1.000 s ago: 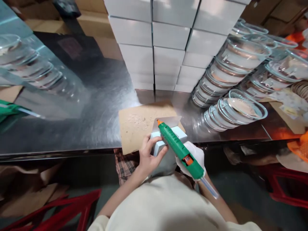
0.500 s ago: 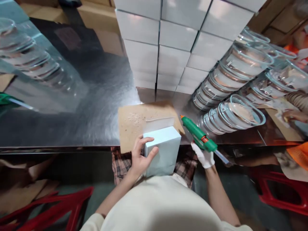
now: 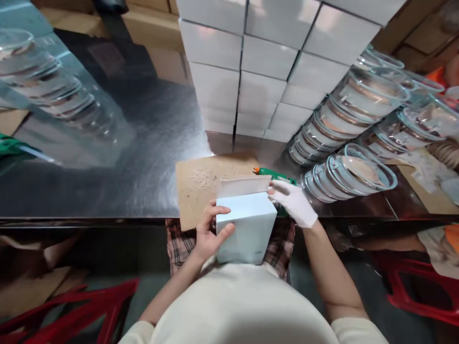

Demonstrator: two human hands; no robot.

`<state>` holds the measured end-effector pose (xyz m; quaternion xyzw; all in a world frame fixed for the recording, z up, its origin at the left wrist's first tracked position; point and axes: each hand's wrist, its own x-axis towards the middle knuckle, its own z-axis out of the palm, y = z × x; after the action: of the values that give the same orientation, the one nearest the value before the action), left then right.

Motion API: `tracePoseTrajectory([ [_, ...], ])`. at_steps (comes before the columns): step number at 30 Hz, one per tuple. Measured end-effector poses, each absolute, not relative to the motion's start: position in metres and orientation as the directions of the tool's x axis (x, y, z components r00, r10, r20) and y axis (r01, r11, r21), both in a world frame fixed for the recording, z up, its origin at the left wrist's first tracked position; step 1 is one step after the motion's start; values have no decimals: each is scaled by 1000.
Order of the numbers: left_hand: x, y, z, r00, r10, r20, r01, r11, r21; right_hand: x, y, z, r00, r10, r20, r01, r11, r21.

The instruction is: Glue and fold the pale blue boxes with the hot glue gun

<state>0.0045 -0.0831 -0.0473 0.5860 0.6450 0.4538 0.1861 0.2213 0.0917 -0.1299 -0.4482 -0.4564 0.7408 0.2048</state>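
A pale blue-white box stands tilted at the table edge, against my body. My left hand is closed around its left side, thumb on the near face and fingers over the top. The box's flap sticks up along the far top edge. My right hand, in a white glove with bare fingertips, pinches the flap's right end. Behind that hand lies a green glue gun with an orange tip, partly hidden by the glove. Under the box's far side is a piece of brown cardboard with dried glue spots.
Stacked white boxes rise at the back of the metal table. Stacks of clear round containers stand to the right. Another green glue gun is at the far left. Red stools flank me; a co-worker's arm shows at right.
My right hand has let go of the glue gun, leaving it on the table, and has moved left to the box flap. My left hand keeps its hold on the box.
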Motion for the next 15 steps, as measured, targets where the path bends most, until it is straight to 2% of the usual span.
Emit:
tracePoseTrajectory([
  [1, 5, -83, -50, -227, 931, 286, 578, -108, 809, 211, 84, -125, -614, 645, -455, 2, -575, -818],
  [2, 5, -83, -53, -223, 934, 279, 568, -108, 816, 201, 78, -123, -644, 619, -449, -91, -645, -759],
  [4, 6, -83, -59, -266, 926, 269, 565, -76, 822, 192, 66, -128, -590, 691, -417, -239, -643, -727],
  [5, 7, -82, -62, -302, 913, 272, 546, -68, 835, 193, 62, -132, -560, 750, -351, -295, -577, -762],
  [7, 7, -81, -65, -359, 896, 262, 425, -93, 900, 206, 57, -138, -619, 782, -77, -378, -382, -843],
  [9, 4, -79, -66, -359, 900, 249, 278, -152, 949, 222, 58, -137, -717, 668, 202, -418, -180, -890],
  [10, 2, -78, -65, -327, 915, 238, 246, -161, 956, 229, 61, -134, -736, 610, 292, -417, -70, -906],
  [13, -4, -80, -64, -217, 951, 220, 351, -134, 927, 234, 72, -118, -751, 504, 426, -331, 271, -904],
  [15, -5, -82, -64, -197, 959, 206, 385, -118, 915, 229, 80, -109, -771, 421, 477, -356, 336, -872],
])
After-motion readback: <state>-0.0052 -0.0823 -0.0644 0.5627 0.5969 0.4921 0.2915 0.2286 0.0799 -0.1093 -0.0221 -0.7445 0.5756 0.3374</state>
